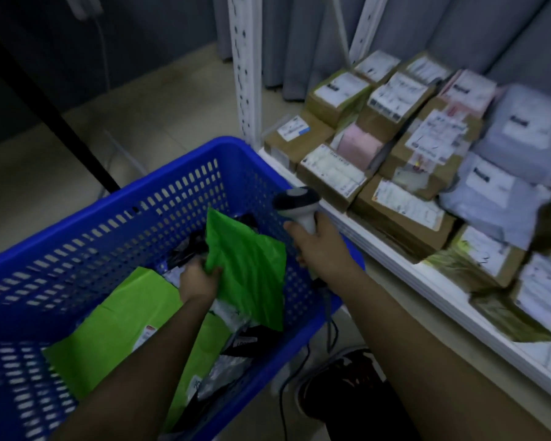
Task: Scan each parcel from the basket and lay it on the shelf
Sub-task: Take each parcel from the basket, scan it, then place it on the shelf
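Observation:
A blue plastic basket (pixel 115 211) stands on the floor at lower left with several parcels inside. My left hand (pixel 199 278) grips the edge of a dark green plastic parcel (pixel 252 268), which is lifted above the others. A larger light green parcel (pixel 118 326) lies flat under my left arm, with black and clear bags beside it. My right hand (pixel 318 243) holds the handle of a grey and white barcode scanner (pixel 296 202) over the basket's right rim. The white shelf (pixel 427 281) on the right carries many labelled parcels.
Brown cardboard boxes (pixel 337 97) and grey poly bags (pixel 522 128) fill the shelf. A white perforated shelf post (pixel 245 74) rises behind the basket. The scanner cable (pixel 330 326) hangs down by a black shoe (pixel 341 383). A black rod (pixel 48 109) slants at left over the tiled floor.

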Motion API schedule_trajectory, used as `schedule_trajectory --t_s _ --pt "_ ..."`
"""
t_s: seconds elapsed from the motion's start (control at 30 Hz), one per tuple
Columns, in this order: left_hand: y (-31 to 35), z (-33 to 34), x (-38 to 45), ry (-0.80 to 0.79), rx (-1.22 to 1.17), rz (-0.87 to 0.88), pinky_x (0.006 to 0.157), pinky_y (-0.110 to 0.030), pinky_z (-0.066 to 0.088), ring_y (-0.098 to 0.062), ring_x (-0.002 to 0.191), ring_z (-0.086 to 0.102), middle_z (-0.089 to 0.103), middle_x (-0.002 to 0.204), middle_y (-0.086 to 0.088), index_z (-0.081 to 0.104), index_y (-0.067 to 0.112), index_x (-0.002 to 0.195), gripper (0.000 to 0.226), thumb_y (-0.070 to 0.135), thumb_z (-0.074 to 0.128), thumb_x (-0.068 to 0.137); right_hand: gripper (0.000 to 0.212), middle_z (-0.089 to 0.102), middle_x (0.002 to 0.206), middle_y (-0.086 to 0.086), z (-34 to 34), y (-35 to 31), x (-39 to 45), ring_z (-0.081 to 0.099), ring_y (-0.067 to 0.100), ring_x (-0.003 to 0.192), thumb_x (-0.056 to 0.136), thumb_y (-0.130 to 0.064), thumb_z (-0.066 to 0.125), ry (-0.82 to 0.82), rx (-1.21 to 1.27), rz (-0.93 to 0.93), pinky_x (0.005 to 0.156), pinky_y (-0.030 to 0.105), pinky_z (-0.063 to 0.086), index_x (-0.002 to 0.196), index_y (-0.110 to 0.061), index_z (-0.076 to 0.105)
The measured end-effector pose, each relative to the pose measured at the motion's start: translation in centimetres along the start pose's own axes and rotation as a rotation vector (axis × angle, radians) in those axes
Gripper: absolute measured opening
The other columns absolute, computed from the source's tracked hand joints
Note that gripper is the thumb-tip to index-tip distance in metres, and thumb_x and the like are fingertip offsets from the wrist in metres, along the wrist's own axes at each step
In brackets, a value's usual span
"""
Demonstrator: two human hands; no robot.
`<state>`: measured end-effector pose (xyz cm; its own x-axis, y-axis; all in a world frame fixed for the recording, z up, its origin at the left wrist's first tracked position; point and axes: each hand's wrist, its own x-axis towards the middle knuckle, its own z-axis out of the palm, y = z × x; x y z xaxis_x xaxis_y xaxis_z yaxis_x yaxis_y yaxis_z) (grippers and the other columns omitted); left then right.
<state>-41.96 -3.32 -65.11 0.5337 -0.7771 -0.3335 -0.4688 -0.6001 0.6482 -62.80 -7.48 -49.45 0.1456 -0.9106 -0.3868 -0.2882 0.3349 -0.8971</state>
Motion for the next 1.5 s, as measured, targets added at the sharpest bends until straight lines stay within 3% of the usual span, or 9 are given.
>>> schedule_trajectory --t_s 0.17,0.33,0.53,0.7,0.87,1.0,1.23,1.37,1.5 --pt "8.9 -3.8 -5.6 -0.034 -0.277 0.352 0.069 -0.032 0.042 -0.022 0.080 0.057 0.062 0.090 -0.005 0.064 0.009 0.096 0.008 0.016 0.062 0.092 0.030 0.055 0.080 0.005 -3.9 -3.4 -5.7 0.053 0.014 0.056 0.095 -0.028 0.060 0.115 0.026 -0.044 0.047 0.020 0.046 0.120 -0.016 0.047" --pt "16.1 -8.1 -12.0 0.040 -0.312 0.681 0.064 -0.020 0.039 -0.010 0.082 0.057 0.063 0.093 0.003 0.069 0.014 0.099 0.013 0.022 0.065 0.089 0.027 0.061 0.075 0.007 -8.0 -6.0 -11.6 0.055 0.014 0.053 0.091 -0.019 0.067 0.284 0.253 -0.089 0.049 0.024 0.050 0.114 -0.014 0.054" --pt "22.8 -9.3 -22.5 -0.007 -0.291 1.234 0.082 -0.028 0.049 -0.017 0.097 0.062 0.067 0.103 0.001 0.071 0.012 0.100 0.017 0.013 0.068 0.083 0.047 0.070 0.111 0.010 -12.4 -7.6 -18.0 0.071 0.019 0.084 0.086 -0.025 0.072 0.455 0.559 -0.262 0.054 0.021 0.052 0.126 -0.008 0.056" --pt "25.6 -6.0 -29.9 -0.135 -0.197 1.531 0.083 -0.032 0.047 -0.018 0.099 0.060 0.069 0.104 -0.001 0.072 0.015 0.098 0.026 0.008 0.062 0.075 0.050 0.072 0.107 0.013 -16.1 -7.5 -23.4 0.071 0.029 0.093 0.075 -0.015 0.082 0.631 0.679 -0.368 0.075 0.041 0.058 0.119 -0.006 0.059" --pt "28.3 -2.6 -34.1 -0.462 -0.159 1.568 0.099 -0.025 0.045 -0.010 0.112 0.057 0.064 0.121 0.000 0.069 0.015 0.116 0.032 0.013 0.069 0.083 0.050 0.062 0.100 0.006 -20.9 -6.4 -28.0 0.063 0.021 0.082 0.076 0.006 0.073 0.938 0.431 -0.337 0.065 0.027 0.053 0.118 -0.007 0.050" --pt "29.4 -1.6 -36.7 -0.833 -0.140 1.353 0.107 -0.014 0.030 0.002 0.126 0.044 0.055 0.135 0.010 0.063 0.029 0.123 0.045 0.038 0.071 0.081 0.055 0.061 0.115 0.009 -25.4 -4.4 -30.7 0.061 0.026 0.101 0.075 0.000 0.077 0.995 0.370 -0.344 0.088 0.038 0.051 0.121 -0.010 0.048" --pt "31.1 2.5 -34.9 -0.768 -0.207 0.933 0.102 -0.026 0.031 -0.021 0.138 0.034 0.035 0.150 -0.004 0.036 0.015 0.144 0.057 0.036 0.054 0.095 0.057 0.065 0.110 0.007 -28.5 0.1 -33.1 0.066 0.026 0.097 0.073 0.002 0.079 0.896 0.339 -0.327 0.084 0.041 0.054 0.121 -0.012 0.050" --pt "32.3 4.9 -34.1 -0.733 -0.229 1.054 0.117 -0.031 0.016 -0.015 0.147 0.010 0.008 0.160 0.001 0.009 0.021 0.153 0.082 0.040 0.059 0.091 0.063 0.068 0.113 0.009 -29.7 2.6 -32.9 0.068 0.023 0.096 0.072 0.002 0.080 0.767 0.276 -0.263 0.076 0.036 0.057 0.126 -0.009 0.051" --pt "35.1 6.4 -32.4 -0.786 -0.229 1.039 0.117 -0.045 0.024 -0.017 0.145 0.019 0.013 0.160 0.004 0.007 0.037 0.151 0.107 0.070 0.065 0.067 0.058 0.067 0.110 0.010 -30.5 4.0 -32.1 0.068 0.019 0.089 0.073 0.006 0.077 0.635 0.199 -0.185 0.069 0.028 0.057 0.122 -0.009 0.051"
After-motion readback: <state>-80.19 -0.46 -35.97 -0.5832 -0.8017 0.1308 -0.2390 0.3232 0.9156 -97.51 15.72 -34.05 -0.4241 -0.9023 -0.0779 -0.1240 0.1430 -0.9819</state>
